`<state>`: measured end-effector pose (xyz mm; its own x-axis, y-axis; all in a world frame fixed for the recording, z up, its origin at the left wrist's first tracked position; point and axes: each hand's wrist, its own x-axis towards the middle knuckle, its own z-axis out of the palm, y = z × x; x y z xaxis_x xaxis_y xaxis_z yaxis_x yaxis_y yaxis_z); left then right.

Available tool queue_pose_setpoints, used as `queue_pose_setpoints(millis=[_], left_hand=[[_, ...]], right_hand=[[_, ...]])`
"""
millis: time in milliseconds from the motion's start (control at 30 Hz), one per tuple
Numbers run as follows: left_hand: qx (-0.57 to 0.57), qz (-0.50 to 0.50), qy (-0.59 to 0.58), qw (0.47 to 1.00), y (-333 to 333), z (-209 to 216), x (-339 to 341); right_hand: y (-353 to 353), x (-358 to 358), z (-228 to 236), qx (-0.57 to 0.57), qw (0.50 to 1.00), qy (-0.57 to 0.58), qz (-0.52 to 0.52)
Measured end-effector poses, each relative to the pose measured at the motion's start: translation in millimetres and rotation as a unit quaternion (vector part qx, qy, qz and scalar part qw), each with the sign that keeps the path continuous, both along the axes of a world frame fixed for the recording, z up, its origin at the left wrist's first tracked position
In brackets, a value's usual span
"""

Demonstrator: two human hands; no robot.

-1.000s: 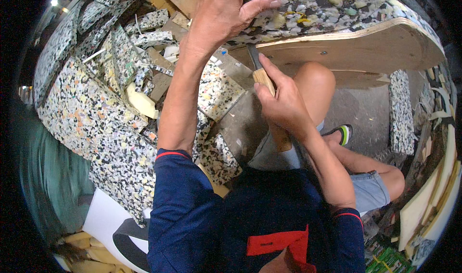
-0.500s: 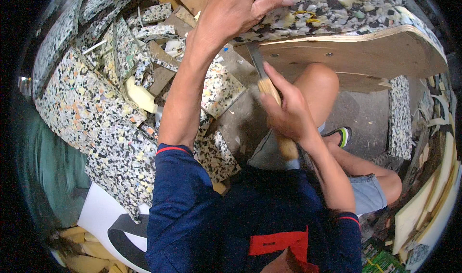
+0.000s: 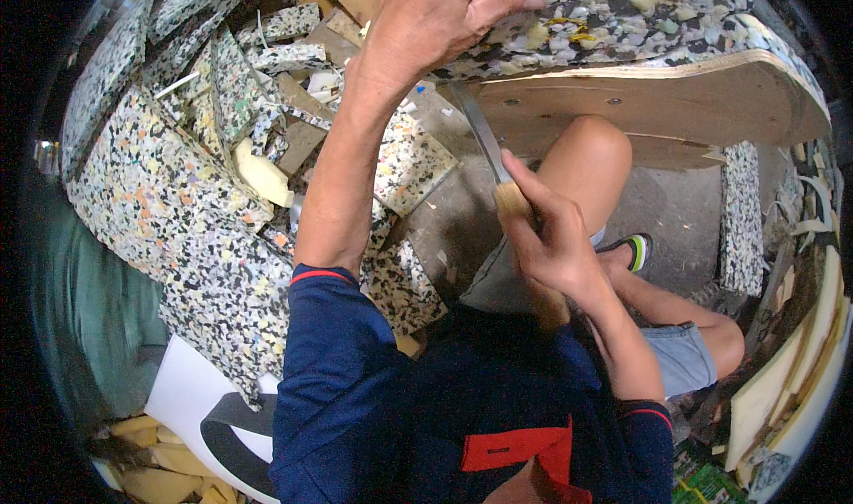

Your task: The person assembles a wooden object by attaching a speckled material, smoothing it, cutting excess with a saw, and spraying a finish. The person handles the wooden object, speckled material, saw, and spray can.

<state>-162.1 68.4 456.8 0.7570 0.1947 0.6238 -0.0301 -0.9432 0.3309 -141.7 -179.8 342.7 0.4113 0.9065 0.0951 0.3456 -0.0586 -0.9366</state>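
My right hand is closed round the wooden handle of a knife with a long, narrow metal blade. The blade points up and to the left, its tip at the lower left edge of a curved plywood panel. A thick slab of speckled foam lies along the panel's upper side. On the foam's left end rests my left hand, thumb stretched out across it. The other fingers of that hand run partly out of view at the top.
Speckled foam sheets and offcuts pile up on the left, beside a pale yellow foam piece. A narrow foam strip lies on the floor to the right. Yellowish boards lean at the far right. My bent knee is close under the panel.
My right hand has drawn the knife down and slightly right, toward my body, so more of the blade shows below the panel's edge. My left hand stays on the foam.
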Motion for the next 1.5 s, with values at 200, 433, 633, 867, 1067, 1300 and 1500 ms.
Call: queue_pose_setpoints(millis=[200,433,633,867,1067,1300,1500], left_hand=[[0.010,-0.012,-0.028,0.999,-3.5,4.3,-0.7],[-0.025,-0.016,-0.010,1.000,-1.3,-0.5,-2.4],[-0.045,-0.025,0.000,0.999,-3.1,3.9,-1.3],[-0.002,0.005,-0.015,1.000,-7.0,6.1,-2.2],[-0.070,0.026,0.020,0.997,-4.3,11.3,-11.2],[-0.037,0.157,-0.112,0.980,33.1,52.5,-42.4],[0.040,0.297,-0.184,0.936,72.9,49.4,-88.5]], right_hand=[[54.0,14.2,-6.7,0.023,0.999,-0.031,-0.022],[-12.3,-10.2,-6.7,-0.048,0.998,0.031,-0.002],[-5.4,0.9,1.9,-0.028,0.997,0.071,0.019],[42.4,5.1,-24.4,0.068,0.998,0.013,-0.011],[-30.5,-25.1,-11.2,-0.088,0.991,0.062,0.076],[-47.8,4.2,13.9,-0.158,0.978,-0.044,0.126],[-62.4,10.8,11.8,-0.136,0.980,-0.061,0.131]])
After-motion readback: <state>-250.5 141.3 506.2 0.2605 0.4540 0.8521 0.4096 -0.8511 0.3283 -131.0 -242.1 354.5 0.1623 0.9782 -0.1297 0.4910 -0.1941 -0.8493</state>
